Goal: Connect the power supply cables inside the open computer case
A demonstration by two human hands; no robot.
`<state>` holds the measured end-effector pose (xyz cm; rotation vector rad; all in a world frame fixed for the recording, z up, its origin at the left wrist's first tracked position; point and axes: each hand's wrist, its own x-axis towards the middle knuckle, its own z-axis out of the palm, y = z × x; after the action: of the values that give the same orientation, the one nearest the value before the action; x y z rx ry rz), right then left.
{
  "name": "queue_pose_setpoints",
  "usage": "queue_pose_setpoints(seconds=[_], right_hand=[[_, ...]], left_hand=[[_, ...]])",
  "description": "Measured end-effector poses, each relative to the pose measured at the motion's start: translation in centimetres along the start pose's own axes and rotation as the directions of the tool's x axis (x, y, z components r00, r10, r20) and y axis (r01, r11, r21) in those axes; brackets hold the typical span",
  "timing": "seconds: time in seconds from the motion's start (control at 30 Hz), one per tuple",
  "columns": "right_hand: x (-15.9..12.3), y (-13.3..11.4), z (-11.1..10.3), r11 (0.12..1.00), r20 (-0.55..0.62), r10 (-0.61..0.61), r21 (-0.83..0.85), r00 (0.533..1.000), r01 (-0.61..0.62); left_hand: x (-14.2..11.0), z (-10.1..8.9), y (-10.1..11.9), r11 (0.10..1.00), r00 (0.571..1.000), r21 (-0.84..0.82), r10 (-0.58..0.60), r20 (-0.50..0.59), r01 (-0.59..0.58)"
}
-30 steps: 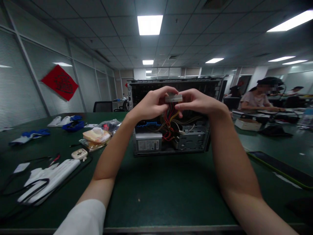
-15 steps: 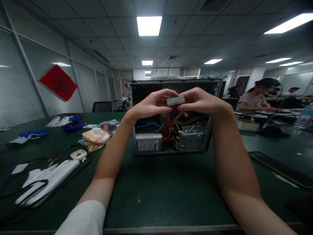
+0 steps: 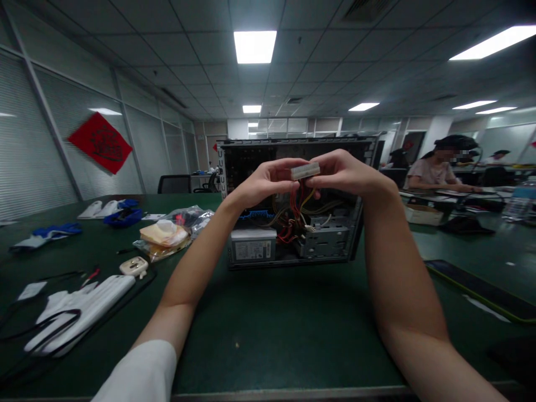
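A pale multi-pin power connector [image 3: 305, 171] is held up in front of an open computer case [image 3: 223, 167]. My left hand [image 3: 268, 180] pinches its left end between thumb and fingers. At the other end, my right hand [image 3: 338, 170] is closed on it too, thumb below. Red, yellow and black wires [image 3: 298, 205] hang from the connector down into the case. Inside, a silver power supply [image 3: 253, 248] with a label sits at the lower left, and a metal drive cage [image 3: 326, 243] at the lower right. My hands hide part of the case's interior.
On the left of the green table [image 3: 251, 318] lie a white power strip [image 3: 87, 312], a cream plug adapter [image 3: 134, 266], plastic bags [image 3: 165, 237] and blue-and-white gloves [image 3: 54, 231]. A dark flat panel [image 3: 481, 287] lies right. Beyond, a person [image 3: 435, 170] sits working.
The connector has shifted slightly right and tilts a little more. My left hand has moved slightly right with it, and both hands keep their hold.
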<state>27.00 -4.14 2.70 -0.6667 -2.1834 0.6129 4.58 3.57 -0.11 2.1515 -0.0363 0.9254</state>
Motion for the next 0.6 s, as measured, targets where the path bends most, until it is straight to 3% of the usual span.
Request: queue_pose_setpoints(seconds=[0.2, 0.33, 0.6], right_hand=[[-0.7, -0.9, -0.2, 0.995, 0.066, 0.025, -0.095, 0.998, -0.019], [-0.7, -0.9, -0.4, 0.986, 0.058, 0.037, -0.162, 0.998, -0.028], [-0.6, -1.0, -0.3, 0.973, 0.059, 0.085, -0.219, 0.995, -0.070]], left_hand=[[-0.4, 0.0, 0.3, 1.000, 0.994, 0.012, -0.007, 0.105, 0.006], [-0.1, 0.1, 0.6, 1.000, 0.998, 0.016, -0.002, 0.069, 0.001], [0.2, -0.3, 1.2, 0.994, 0.994, 0.061, -0.099, 0.050, 0.096]])
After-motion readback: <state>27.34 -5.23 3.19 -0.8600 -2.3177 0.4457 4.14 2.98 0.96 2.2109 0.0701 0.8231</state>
